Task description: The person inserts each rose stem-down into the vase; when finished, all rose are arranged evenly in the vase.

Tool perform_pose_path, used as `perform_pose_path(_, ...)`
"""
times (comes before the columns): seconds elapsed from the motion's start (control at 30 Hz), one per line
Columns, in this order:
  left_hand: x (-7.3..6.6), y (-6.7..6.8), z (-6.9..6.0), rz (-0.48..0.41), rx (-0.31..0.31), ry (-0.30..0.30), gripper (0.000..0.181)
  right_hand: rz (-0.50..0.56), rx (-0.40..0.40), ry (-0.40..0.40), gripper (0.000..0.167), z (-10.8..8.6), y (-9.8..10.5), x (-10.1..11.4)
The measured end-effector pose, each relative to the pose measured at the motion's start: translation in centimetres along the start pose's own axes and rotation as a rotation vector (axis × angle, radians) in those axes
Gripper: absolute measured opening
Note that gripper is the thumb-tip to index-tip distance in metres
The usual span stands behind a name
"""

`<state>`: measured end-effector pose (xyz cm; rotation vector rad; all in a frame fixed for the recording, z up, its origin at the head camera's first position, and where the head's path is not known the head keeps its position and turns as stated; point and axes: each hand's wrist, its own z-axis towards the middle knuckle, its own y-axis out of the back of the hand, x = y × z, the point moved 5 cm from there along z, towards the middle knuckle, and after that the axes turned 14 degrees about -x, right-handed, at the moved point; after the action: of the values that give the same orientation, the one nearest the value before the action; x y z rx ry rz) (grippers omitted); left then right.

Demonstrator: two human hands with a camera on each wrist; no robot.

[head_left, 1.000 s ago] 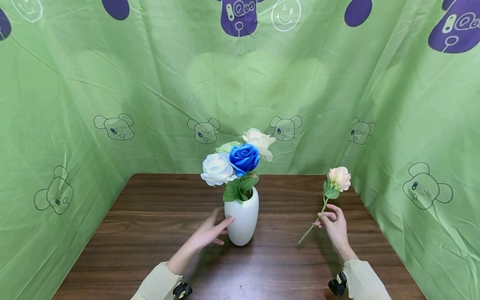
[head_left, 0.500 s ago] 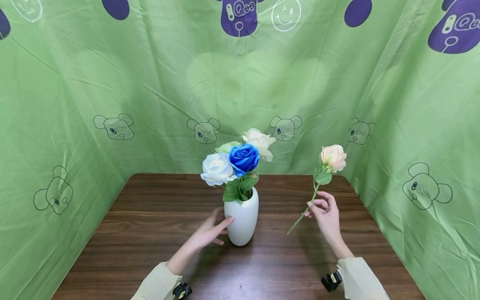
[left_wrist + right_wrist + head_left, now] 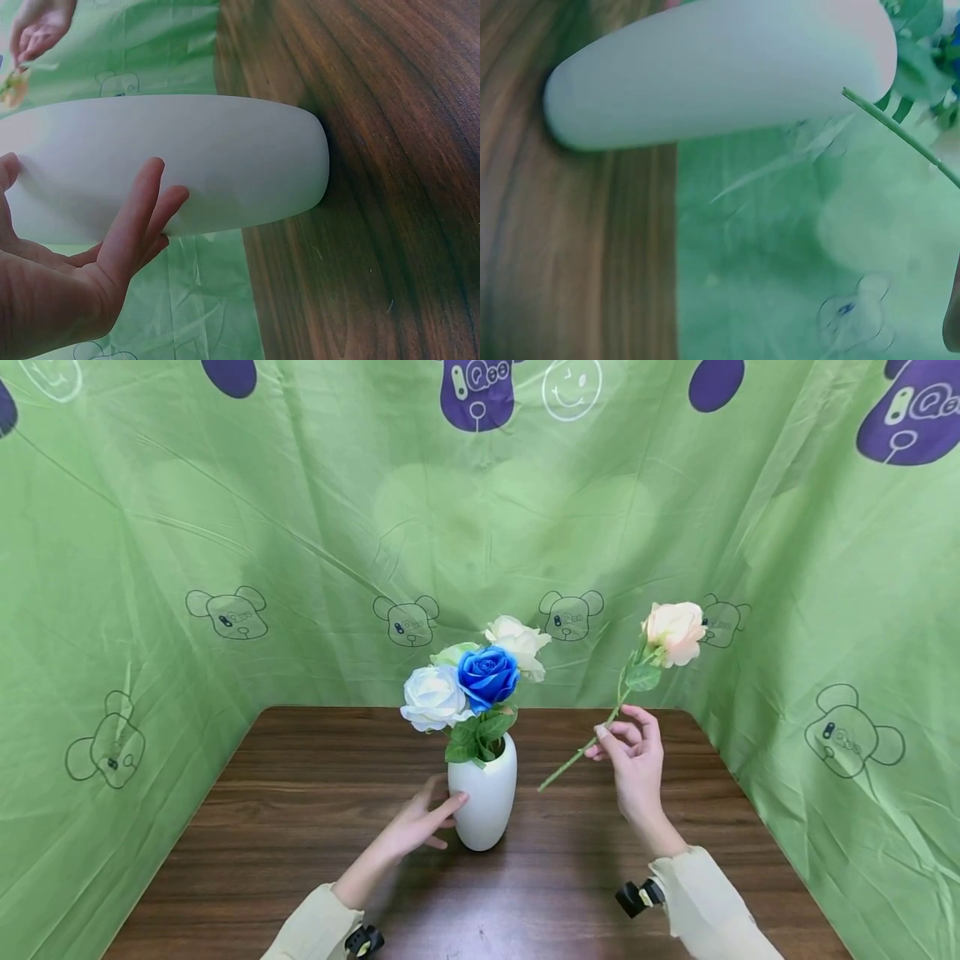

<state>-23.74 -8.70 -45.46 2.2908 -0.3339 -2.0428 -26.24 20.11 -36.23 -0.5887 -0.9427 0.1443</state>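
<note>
A white vase [image 3: 483,802] stands upright on the table, holding a blue rose [image 3: 489,678], a pale blue-white rose [image 3: 435,697] and a cream rose [image 3: 517,645]. My left hand [image 3: 416,822] touches the vase's left side, thumb on its front; in the left wrist view, its fingers [image 3: 135,214] lie fairly straight against the white wall. To the right of the vase, my right hand [image 3: 633,756] pinches the stem of a pale pink rose [image 3: 673,633] above the table. This rose leans right, its bare stem end [image 3: 877,112] pointing down-left toward the vase.
The brown wooden table [image 3: 300,793] carries the vase near its middle. Green printed cloth [image 3: 322,552] hangs behind the table and along both sides. A black band-mounted device [image 3: 637,897] sits at the right wrist, another device [image 3: 365,941] at the left.
My right hand has risen and moved left, bringing the pink rose up and its stem end closer to the vase. The left hand and vase have stayed put.
</note>
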Motion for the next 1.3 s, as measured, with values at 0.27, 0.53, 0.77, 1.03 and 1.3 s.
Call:
perform_pose_path(0.27, 0.0, 0.0, 0.0, -0.003, 0.005, 0.001, 0.072, 0.032, -0.065, 0.023, 0.04, 0.5, -4.9, 2.3)
perform_pose_path(0.53, -0.1, 0.0, 0.0, 0.001, 0.003, 0.002, 0.072, -0.047, -0.008, 0.097, 0.041, 0.5, -7.5, 2.2)
perform_pose_path(0.77, -0.1, 0.0, -0.1, -0.001, 0.004, 0.005, 0.071, -0.221, 0.134, 0.166, 0.041, -0.9, -10.1, 2.4)
perform_pose_path(1.03, -0.4, 0.1, -0.2, 0.003, 0.0, 0.004, 0.071, -0.427, 0.205, 0.317, 0.039, -2.0, -11.3, 2.5)
perform_pose_path(1.3, -3.4, 0.1, -2.0, -0.001, 0.014, 0.0, 0.066, -0.623, 0.223, 0.371, 0.035, -4.3, -11.5, 1.5)
